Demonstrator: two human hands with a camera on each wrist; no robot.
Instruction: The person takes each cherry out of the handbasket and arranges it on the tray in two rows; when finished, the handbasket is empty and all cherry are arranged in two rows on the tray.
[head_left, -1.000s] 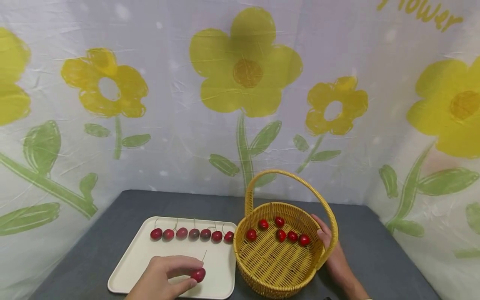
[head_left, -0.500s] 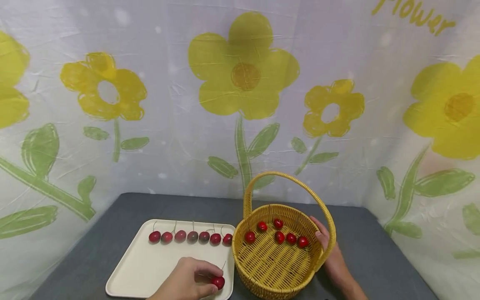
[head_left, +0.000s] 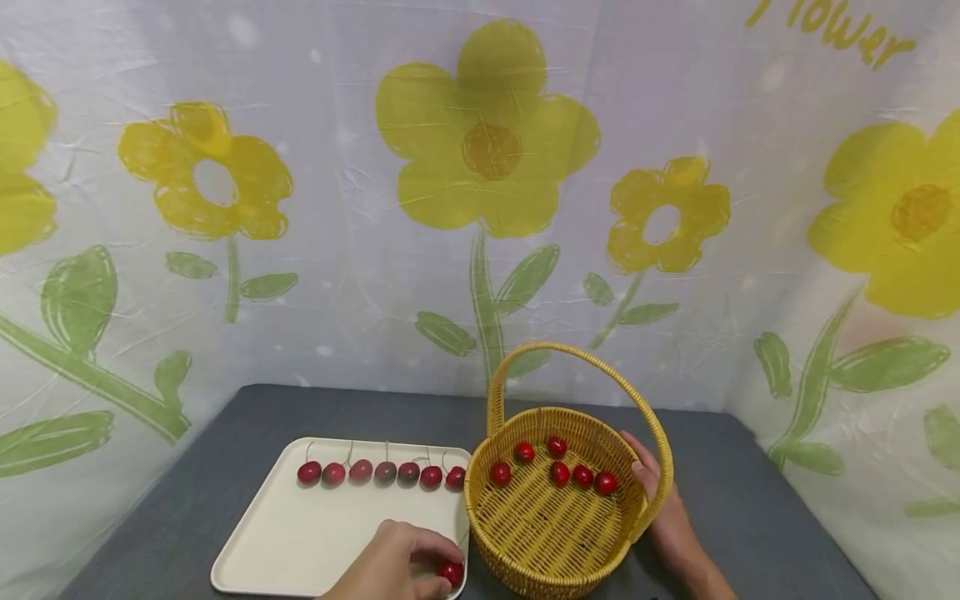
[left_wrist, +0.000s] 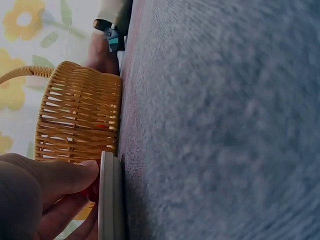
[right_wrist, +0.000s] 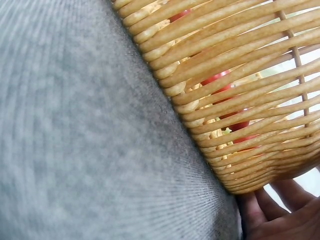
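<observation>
Yellow flowers (head_left: 491, 150) bloom across a pale fabric backdrop (head_left: 360, 292) behind the dark grey bench (head_left: 262, 412), where a white tray (head_left: 315, 533) and a yellow wicker basket (head_left: 551, 542) stand side by side. Seven dark-red cherries (head_left: 361, 472), stems pointing away from the person, line the tray's far side. Six brighter cherries (head_left: 558, 474) lie inside the basket, mostly toward its far half, beneath a tall arched handle (head_left: 551, 346). I see the person's left grip (head_left: 397, 562) nearly closed, thumb and fingers pinching a single cherry (head_left: 450, 572) at the tray's near right corner; whether the fruit touches the tray, I cannot tell. The right grip (head_left: 669, 517) rests against the basket's right side, fingers loosely extended along the outer weave.
</observation>
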